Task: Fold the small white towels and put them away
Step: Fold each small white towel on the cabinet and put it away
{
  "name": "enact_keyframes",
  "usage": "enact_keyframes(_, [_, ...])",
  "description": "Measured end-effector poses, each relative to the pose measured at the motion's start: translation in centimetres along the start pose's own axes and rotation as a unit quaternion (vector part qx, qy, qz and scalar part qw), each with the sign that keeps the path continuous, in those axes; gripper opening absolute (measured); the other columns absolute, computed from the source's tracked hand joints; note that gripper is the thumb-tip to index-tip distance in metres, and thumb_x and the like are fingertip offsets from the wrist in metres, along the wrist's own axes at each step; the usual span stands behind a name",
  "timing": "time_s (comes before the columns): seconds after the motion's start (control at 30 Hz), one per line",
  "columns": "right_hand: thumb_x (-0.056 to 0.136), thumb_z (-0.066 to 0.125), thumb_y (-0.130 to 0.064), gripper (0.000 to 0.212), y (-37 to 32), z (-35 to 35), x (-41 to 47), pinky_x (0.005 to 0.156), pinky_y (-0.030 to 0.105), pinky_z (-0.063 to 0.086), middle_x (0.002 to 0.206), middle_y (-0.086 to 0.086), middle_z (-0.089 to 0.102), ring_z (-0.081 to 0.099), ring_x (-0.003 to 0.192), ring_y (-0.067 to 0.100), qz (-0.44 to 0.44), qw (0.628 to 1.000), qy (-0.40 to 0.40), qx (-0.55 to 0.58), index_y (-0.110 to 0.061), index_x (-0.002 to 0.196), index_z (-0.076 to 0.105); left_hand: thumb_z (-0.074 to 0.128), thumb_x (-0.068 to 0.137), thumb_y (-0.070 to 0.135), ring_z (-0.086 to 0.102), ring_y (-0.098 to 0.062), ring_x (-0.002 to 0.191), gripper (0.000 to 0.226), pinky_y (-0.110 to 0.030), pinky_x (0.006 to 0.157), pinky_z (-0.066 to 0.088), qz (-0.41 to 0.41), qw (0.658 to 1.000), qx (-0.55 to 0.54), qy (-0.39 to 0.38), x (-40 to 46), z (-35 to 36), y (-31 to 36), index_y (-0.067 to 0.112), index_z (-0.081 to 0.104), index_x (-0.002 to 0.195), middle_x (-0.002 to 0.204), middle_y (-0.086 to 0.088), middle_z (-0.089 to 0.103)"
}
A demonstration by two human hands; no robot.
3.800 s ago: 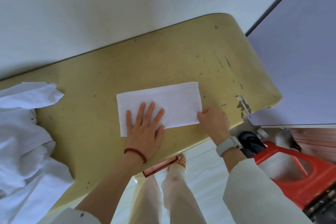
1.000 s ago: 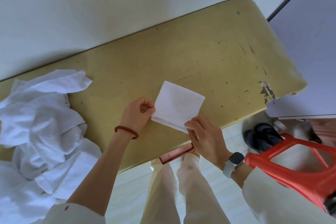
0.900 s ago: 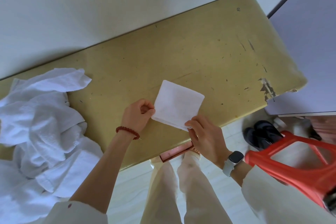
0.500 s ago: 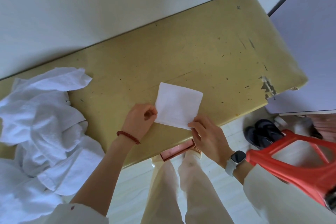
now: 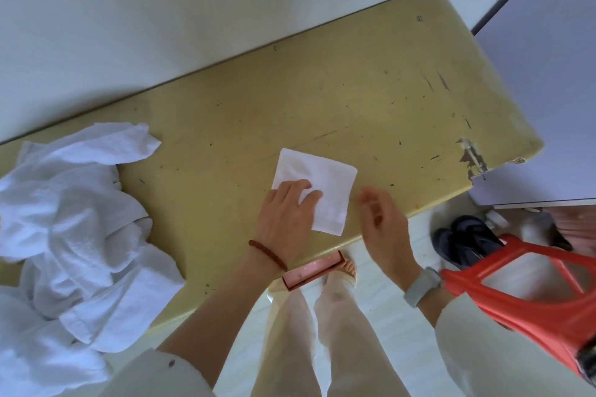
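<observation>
Towel (image 5: 317, 190), folded to a small square, lies flat on the yellow table (image 5: 371, 100) close to its near edge, well to the right of the heap (image 5: 74, 235) of unfolded white towels. The left hand (image 5: 287, 213) lies on the square's left part, fingers bent over the cloth; whether it is pressing or taking hold cannot be told from here. The right hand (image 5: 383, 222) is blurred, just to the right of the towel and apart from it, fingers loose, holding nothing.

The fold looks finished, so the step in hand is probably a last flattening before the square goes away. To do it well, I would keep the left palm flat and firm so the layers do not slide, run it from the folded side toward the loose edges to push air out, and check that the corners still line up. When lifting, take all the layers together at the folded side, or the square may open. No place for putting it away shows in this view.
</observation>
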State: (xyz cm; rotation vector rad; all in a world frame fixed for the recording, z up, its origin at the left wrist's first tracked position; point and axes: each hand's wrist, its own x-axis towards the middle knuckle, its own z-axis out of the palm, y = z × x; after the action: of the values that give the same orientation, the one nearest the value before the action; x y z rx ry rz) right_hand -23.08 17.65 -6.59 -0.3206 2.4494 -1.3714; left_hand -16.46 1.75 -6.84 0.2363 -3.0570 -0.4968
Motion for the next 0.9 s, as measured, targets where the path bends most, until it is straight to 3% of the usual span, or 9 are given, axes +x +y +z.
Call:
enact_keyframes(0.1, [0.09,0.042,-0.003,0.026,-1.3,0.0,3.0,0.058,0.019,0.044,0.082,-0.007,0.06,0.049,0.057,0.004,0.169,0.98,-0.005,0.101,-0.016,0.11,0.053,0.04,0.078,0.037,0.056,-0.022,0.091,0.038,-0.031,0.069,0.048,-0.044,0.997,0.043,-0.053,0.3,1.1,0.8,0.021,0.063,0.103,0.108,-0.004,0.061])
enact_keyframes(0.17, [0.089,0.041,-0.002,0.028,-1.8,0.0,4.2,0.047,0.015,0.039,0.078,0.0,0.061,0.044,0.044,0.002,0.198,0.974,-0.021,0.11,-0.016,0.109,0.054,0.04,0.077,0.042,0.056,-0.024,0.092,0.04,-0.032,0.07,0.048,-0.055,0.995,0.058,-0.064,-0.1,1.7,0.9,0.023,0.062,0.104,0.109,-0.004,0.06])
enact_keyframes(0.27, [0.088,0.041,-0.002,0.028,-2.5,0.0,5.0,0.039,0.016,0.033,0.065,0.004,0.052,0.038,0.043,0.011,0.248,0.953,-0.036,0.168,-0.014,0.109,0.057,0.043,0.076,0.043,0.054,-0.023,0.095,0.04,-0.032,0.073,0.047,-0.057,0.996,0.046,-0.055,-0.4,2.2,0.8,0.024,0.062,0.106,0.11,-0.003,0.06])
enact_keyframes(0.37, [0.088,0.042,-0.003,0.029,-3.0,0.2,5.6,0.039,0.019,0.031,0.06,0.004,0.047,0.038,0.042,0.012,0.292,0.928,-0.049,0.227,-0.01,0.109,0.06,0.044,0.075,0.043,0.052,-0.022,0.097,0.038,-0.032,0.074,0.046,-0.062,0.996,0.044,-0.053,-0.4,2.1,0.8,0.026,0.061,0.105,0.11,-0.001,0.059])
enact_keyframes(0.5, [0.089,0.043,-0.004,0.028,-3.1,0.3,6.4,0.043,0.019,0.033,0.061,0.003,0.05,0.042,0.047,0.013,0.289,0.933,-0.031,0.213,-0.004,0.108,0.063,0.043,0.075,0.044,0.051,-0.021,0.097,0.039,-0.031,0.073,0.046,-0.063,0.995,0.046,-0.061,-0.3,2.1,0.7,0.028,0.061,0.105,0.11,0.0,0.059])
enact_keyframes(0.6, [0.091,0.043,-0.007,0.029,-2.3,0.2,6.1,0.061,0.018,0.037,0.088,-0.001,0.055,0.051,0.073,0.014,0.187,0.981,-0.032,0.024,-0.007,0.114,0.062,0.042,0.075,0.043,0.056,-0.023,0.096,0.04,-0.032,0.071,0.047,-0.044,0.996,0.043,-0.067,-0.4,1.9,0.6,0.026,0.061,0.106,0.11,-0.001,0.059])
enact_keyframes(0.67, [0.091,0.042,-0.008,0.03,-2.0,0.2,5.2,0.072,0.022,0.038,0.101,0.009,0.056,0.056,0.087,0.024,0.026,0.991,0.02,-0.128,-0.004,0.112,0.063,0.041,0.078,0.036,0.058,-0.023,0.093,0.036,-0.032,0.069,0.047,-0.032,0.999,0.017,-0.028,-0.1,1.4,0.4,0.022,0.064,0.102,0.107,-0.002,0.061])
enact_keyframes(0.77, [0.08,0.037,-0.01,0.038,-1.6,1.2,3.8,0.079,0.035,0.045,0.103,0.016,0.064,0.061,0.093,0.033,-0.186,0.943,0.043,-0.274,-0.001,0.105,0.064,0.04,0.078,0.017,0.056,-0.023,0.096,0.033,-0.032,0.073,0.042,-0.036,0.998,0.023,0.055,1.0,0.6,-0.5,0.016,0.067,0.096,0.106,-0.005,0.064])
enact_keyframes(0.9, [0.083,0.03,-0.012,0.048,-1.6,4.2,2.4,0.099,0.054,0.038,0.126,0.018,0.057,0.051,0.121,0.033,-0.212,0.892,-0.047,-0.398,0.002,0.122,0.053,0.037,0.079,0.007,0.042,-0.023,0.12,0.041,-0.039,0.091,0.029,-0.026,0.994,0.09,0.058,2.6,0.9,-1.6,0.01,0.062,0.112,0.123,-0.01,0.059])
